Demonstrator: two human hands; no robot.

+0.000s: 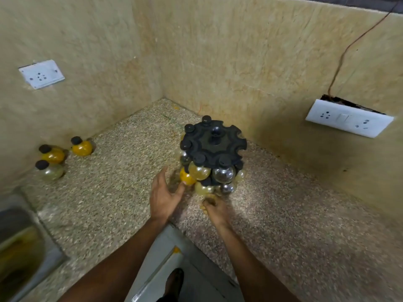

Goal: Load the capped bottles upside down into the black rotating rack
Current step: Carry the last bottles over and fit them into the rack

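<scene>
The black rotating rack [214, 144] stands on the speckled counter near the corner, with several round capped bottles hanging in its slots on two tiers. My left hand [163, 195] is spread open beside the rack's lower left, its fingertips touching an orange bottle [187, 177] in the lower tier. My right hand [214, 209] is at the rack's base, fingers curled around a pale yellowish bottle [204, 188]; whether it grips it is unclear. Three loose bottles stand by the left wall: two orange ones [81, 147] [53, 154] and a clear one [51, 171].
Wall sockets sit on the left wall [41, 74] and right wall [349, 120], the right one with a cable rising from it. A steel sink [17, 243] lies at lower left. The counter's front edge [174, 225] notches in below my hands.
</scene>
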